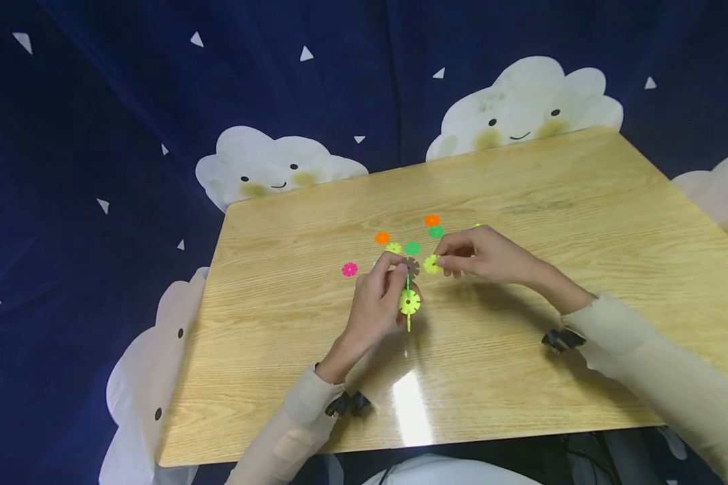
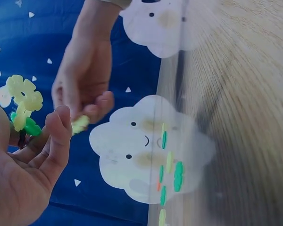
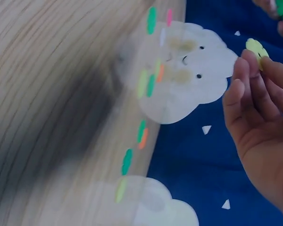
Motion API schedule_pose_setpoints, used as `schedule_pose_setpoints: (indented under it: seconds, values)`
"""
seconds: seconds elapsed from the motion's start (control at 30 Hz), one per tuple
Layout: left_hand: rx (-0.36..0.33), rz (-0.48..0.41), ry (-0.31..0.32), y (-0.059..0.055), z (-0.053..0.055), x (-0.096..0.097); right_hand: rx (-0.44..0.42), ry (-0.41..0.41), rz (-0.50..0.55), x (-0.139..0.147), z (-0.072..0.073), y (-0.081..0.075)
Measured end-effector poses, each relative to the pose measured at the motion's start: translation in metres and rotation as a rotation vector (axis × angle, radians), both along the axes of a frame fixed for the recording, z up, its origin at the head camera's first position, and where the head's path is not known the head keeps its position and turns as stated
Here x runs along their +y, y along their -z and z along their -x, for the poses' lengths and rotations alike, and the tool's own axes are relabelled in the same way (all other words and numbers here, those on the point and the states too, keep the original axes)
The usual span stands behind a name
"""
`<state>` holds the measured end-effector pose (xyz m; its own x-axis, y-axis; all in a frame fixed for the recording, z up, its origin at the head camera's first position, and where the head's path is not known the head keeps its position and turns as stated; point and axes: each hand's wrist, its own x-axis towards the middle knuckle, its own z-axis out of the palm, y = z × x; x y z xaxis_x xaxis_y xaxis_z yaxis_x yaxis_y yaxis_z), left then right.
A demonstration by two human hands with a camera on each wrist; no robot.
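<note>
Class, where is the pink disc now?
In the head view, the pink disc lies on the table, left of the left hand and the nearer orange disc.

On the tan, wood-grained worktop (image 1: pixel 267 337), toward the far edge, notched discs (image 1: pixel 432 221) are showing yellow-green, green, orange, magenta.

Four green discs (image 3: pixel 127 161), three yellow discs (image 3: pixel 142 83), two orange discs (image 3: pixel 143 138), one pink disc (image 3: pixel 169 17) and one pale disc (image 3: pixel 162 36) are lying on one table (image 1: pixel 267 323). One left hand (image 1: pixel 376 293) is holding at least two yellow, one green and one dark disc (image 1: pixel 412 269); one right hand (image 1: pixel 488 254) is pinching one yellow. Two smiling clouds (image 1: pixel 534 91) are showing.
</note>
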<state>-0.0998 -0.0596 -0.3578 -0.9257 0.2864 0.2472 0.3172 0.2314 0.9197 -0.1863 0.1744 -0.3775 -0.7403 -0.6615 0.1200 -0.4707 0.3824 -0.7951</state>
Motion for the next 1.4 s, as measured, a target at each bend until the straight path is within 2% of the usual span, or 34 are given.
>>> schedule_pose_setpoints:
  seconds: [0.3, 0.4, 0.5, 0.67, 0.9, 1.0, 1.3, 1.33, 1.4]
  values:
    - [-0.015, -0.018, -0.028, 0.001, 0.000, -0.002, 0.010, 0.061, 0.130, -0.015, -0.029, -0.044]
    - [-0.020, -0.021, -0.034, 0.001, 0.001, -0.002, 0.022, 0.078, 0.151, -0.018, -0.033, -0.050]
    - [-0.022, -0.026, -0.043, 0.001, 0.001, -0.001, 0.056, 0.075, 0.152, -0.019, -0.034, -0.047]
    - [-0.023, -0.029, -0.049, 0.001, 0.001, 0.000, 0.154, 0.060, 0.158, -0.017, -0.027, -0.031]
    - [-0.026, -0.045, -0.045, 0.021, 0.012, 0.000, 0.350, 0.050, 0.208, -0.019, -0.024, -0.023]
    - [-0.012, -0.057, -0.045, 0.025, 0.014, 0.000, 0.431, 0.042, 0.245, -0.022, -0.024, -0.022]
    - [0.065, -0.023, -0.064, 0.027, 0.014, 0.005, 0.601, 0.059, 0.279, -0.028, -0.028, -0.016]
    - [0.066, -0.014, -0.071, 0.023, 0.012, 0.006, 0.618, 0.062, 0.279, -0.028, -0.029, -0.015]
    - [0.066, -0.007, -0.081, 0.022, 0.012, 0.008, 0.665, 0.055, 0.283, -0.029, -0.030, -0.015]
